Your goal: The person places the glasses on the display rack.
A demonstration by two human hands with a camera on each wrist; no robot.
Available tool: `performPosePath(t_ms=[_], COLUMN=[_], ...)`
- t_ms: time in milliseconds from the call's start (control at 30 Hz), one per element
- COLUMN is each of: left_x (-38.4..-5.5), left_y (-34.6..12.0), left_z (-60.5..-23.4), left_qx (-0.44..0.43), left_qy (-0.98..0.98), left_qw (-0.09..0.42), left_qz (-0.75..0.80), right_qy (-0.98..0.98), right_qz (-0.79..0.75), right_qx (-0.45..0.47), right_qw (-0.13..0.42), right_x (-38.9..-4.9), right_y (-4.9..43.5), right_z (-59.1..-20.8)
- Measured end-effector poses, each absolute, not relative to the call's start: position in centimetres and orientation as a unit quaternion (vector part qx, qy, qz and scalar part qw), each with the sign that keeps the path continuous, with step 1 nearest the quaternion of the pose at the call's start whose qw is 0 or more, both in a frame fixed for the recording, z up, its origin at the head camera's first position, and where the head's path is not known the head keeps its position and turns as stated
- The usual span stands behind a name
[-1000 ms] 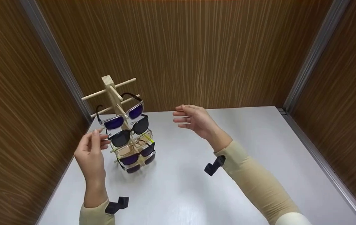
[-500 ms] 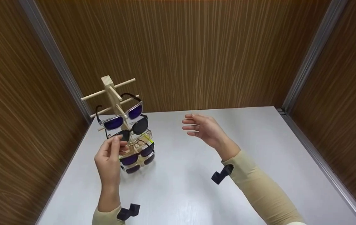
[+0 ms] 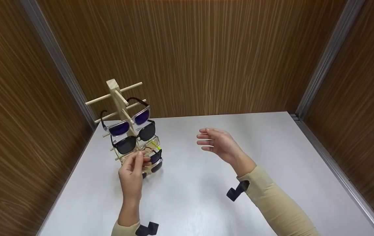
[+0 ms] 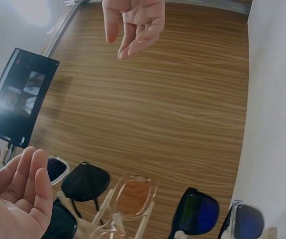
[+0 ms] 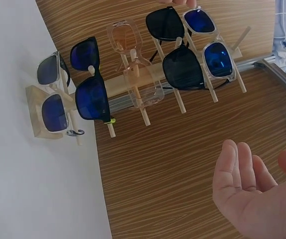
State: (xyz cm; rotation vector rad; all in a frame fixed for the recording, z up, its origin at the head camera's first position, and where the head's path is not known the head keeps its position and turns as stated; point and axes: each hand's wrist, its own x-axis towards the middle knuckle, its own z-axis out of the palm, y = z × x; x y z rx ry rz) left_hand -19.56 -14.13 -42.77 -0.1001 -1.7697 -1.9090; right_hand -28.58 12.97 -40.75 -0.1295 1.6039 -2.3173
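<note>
A wooden display stand [image 3: 112, 84] rises at the left of the white table and carries several pairs of glasses on its pegs. Highest are clear-framed sunglasses [image 3: 119, 128] with purple-blue lenses, then black sunglasses [image 3: 126, 145]. Lower come clear pinkish glasses [image 5: 143, 83], dark blue-lensed sunglasses [image 5: 92, 97] and another clear-framed pair of sunglasses [image 5: 54, 113]. My left hand [image 3: 133, 175] overlaps the lower pairs in the head view, fingers relaxed and holding nothing. My right hand [image 3: 224, 146] hovers right of the stand, palm facing left, fingers loosely spread and holding nothing.
The stand's top peg [image 3: 99, 99] bears no glasses. Wood-grain panels [image 3: 206, 59] enclose the white table [image 3: 187, 196] at the back and sides. Small black wrist mounts [image 3: 238, 190] stick out from the sleeves. A dark screen [image 4: 21, 97] shows in the left wrist view.
My left hand has moved right and nearer to me, crossing in front of the lower glasses. My right hand has drifted right and nearer too. The glasses and stand have stayed put.
</note>
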Motion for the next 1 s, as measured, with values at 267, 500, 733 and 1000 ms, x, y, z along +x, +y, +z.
performPosePath(t_ms=[267, 500, 733, 1000], left_x=[-19.8, -20.0, -19.6, -19.0], left_y=[-12.8, -11.9, -10.8, -9.6], left_z=[-44.5, -45.6, -45.6, -45.6], left_qx=[-0.022, -0.026, -0.032, -0.027], left_qy=[-0.662, -0.68, -0.691, -0.704], left_qw=[0.228, 0.208, 0.181, 0.164], left_qz=[-0.714, -0.702, -0.699, -0.691], right_qy=[0.556, 0.54, 0.535, 0.541], right_qz=[-0.813, -0.828, -0.834, -0.831], right_qx=[-0.042, -0.036, -0.017, -0.002], right_qw=[0.166, 0.145, 0.134, 0.133], right_x=[-27.9, -27.0, -26.4, -26.0], right_y=[13.7, 14.5, 15.6, 16.5], right_z=[-42.5, -44.2, -45.7, -46.8])
